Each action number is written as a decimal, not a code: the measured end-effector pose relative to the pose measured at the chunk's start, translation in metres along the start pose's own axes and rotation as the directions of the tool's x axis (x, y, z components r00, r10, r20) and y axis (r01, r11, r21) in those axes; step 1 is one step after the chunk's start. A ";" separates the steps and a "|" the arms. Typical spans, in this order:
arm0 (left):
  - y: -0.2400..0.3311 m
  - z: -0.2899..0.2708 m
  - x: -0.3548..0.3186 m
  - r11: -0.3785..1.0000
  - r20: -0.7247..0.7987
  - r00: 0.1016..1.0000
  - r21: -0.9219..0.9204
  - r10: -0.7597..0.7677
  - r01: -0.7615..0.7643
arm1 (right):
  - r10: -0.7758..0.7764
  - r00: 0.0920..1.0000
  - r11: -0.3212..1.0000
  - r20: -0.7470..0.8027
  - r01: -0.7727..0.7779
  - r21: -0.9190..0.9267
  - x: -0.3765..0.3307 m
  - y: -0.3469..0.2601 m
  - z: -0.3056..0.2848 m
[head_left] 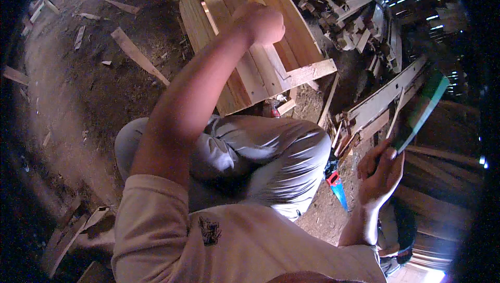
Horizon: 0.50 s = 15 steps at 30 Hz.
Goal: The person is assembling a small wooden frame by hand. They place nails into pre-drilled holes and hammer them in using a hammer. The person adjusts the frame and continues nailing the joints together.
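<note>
My left hand (262, 23) reaches out across a long wooden piece made of joined boards (250, 77). Its fingers are closed into a fist, and their undersides are hidden, so I cannot see what they hold, if anything. Raised at the right, my right hand (381, 172) is wrapped round the lower end of a long, flat green blade-like tool (424, 108), which points up and away. The boards lie just beyond my bent knees, with a short crosspiece (312, 73) at their near right end. An upright side board (284, 17) runs along their right side.
A saw with a red handle and blue blade (337, 190) lies on the dirt floor by my right knee. Offcuts (354, 27) are heaped at the far right, with long planks (385, 93) nearer. Loose wood strips (136, 53) are scattered left. A small red object (274, 110) sits under the boards.
</note>
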<state>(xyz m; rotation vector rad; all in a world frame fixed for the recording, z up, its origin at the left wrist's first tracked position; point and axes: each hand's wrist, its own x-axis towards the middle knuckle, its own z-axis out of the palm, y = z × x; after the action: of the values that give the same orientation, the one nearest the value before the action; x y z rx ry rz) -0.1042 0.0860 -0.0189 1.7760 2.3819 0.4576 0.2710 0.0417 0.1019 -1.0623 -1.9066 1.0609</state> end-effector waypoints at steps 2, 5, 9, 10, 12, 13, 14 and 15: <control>0.007 0.007 0.000 0.999 -0.018 0.999 -0.007 -0.045 0.045 | -0.182 0.967 0.933 0.177 0.227 -0.279 -0.006 0.014 0.000; -0.001 0.013 0.004 0.997 -0.051 0.996 -0.021 -0.073 0.072 | -0.033 0.904 0.665 0.426 0.338 -0.666 -0.004 0.039 0.000; -0.006 0.012 0.007 0.999 -0.074 0.996 0.009 0.041 -0.041 | -0.017 0.986 0.984 0.163 0.046 -0.171 0.000 0.018 -0.015; -0.003 0.013 0.004 0.999 -0.063 0.997 0.013 0.039 -0.038 | -0.083 0.990 0.996 0.113 0.087 -0.030 -0.006 0.019 -0.019; 0.002 0.007 0.000 0.999 -0.054 0.998 0.035 0.035 -0.033 | -0.133 0.990 0.991 0.050 0.132 0.029 -0.010 0.018 -0.008; 0.001 0.014 0.006 1.000 -0.084 0.996 0.010 0.023 -0.022 | -0.102 0.995 0.993 0.003 0.102 0.054 -0.015 0.020 -0.003; -0.007 0.028 0.012 1.000 -0.113 0.994 -0.009 0.002 -0.003 | -0.080 0.997 0.996 0.002 0.080 0.026 -0.019 0.022 0.001; -0.006 0.031 0.015 0.999 -0.137 0.991 -0.036 -0.009 0.004 | -0.055 0.998 0.998 -0.006 0.055 -0.009 -0.023 0.022 0.004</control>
<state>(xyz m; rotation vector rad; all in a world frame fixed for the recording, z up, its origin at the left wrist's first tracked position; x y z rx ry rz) -0.1054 0.1033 -0.0496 1.7752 2.4514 0.6366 0.2844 0.0270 0.0762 -1.0116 -1.9257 1.0179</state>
